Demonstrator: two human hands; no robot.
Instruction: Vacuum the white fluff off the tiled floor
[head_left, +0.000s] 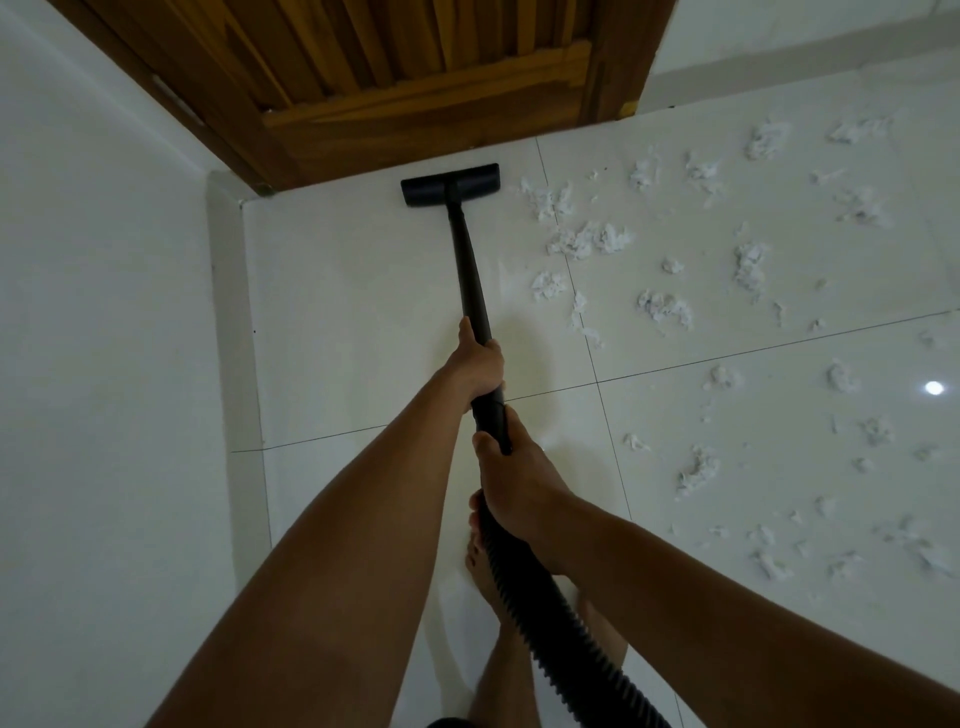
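**Vacuum head at the door, fluff spread to the right**

The left hand (480, 366) is wrapped around the black wand (470, 275) partway down its length, thumb lying along the upper side. The right hand (511, 486) grips nearer, closed around the lower end of the wand where the ribbed black hose (545, 608) joins it; the hose runs down between the forearms toward the near edge of the view, passing over a bare foot (485, 577) on the tiles.

The wand reaches away from the person to the flat black floor head (451, 191), which sits on the tiled floor (353, 312) just in front of a wooden door (415, 67) at the far side. The tile around the head and to its left, up to the white wall (104, 312), looks bare of debris.

The white fluff (587, 241) lies to the right of the wand, beginning just beside the head and scattering in tufts and shreds across several tiles toward the right edge and the near right. None of it touches the head. A small bright light reflection (933, 387) shines on the glossy tile at far right.
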